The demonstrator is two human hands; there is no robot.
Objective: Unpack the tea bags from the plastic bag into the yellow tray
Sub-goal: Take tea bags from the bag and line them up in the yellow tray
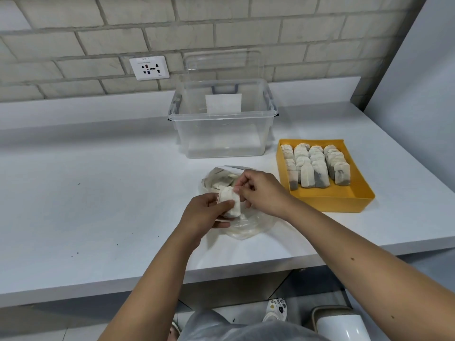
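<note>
A clear plastic bag (242, 226) lies crumpled on the white counter, with a few tea bags (222, 180) showing inside its far end. Above the bag my left hand (204, 214) grips a small stack of white tea bags (231, 201). My right hand (261, 190) pinches the top edge of that same stack. The yellow tray (344, 196) stands to the right of the bag and holds several tea bags (317, 164) standing in rows at its far end; its near end is bare.
A clear storage bin (222, 130) with its lid leaning against the brick wall stands behind the bag. A wall socket (149, 67) is at the back left. The counter's front edge (221, 271) runs below my forearms. A white wall rises at the right.
</note>
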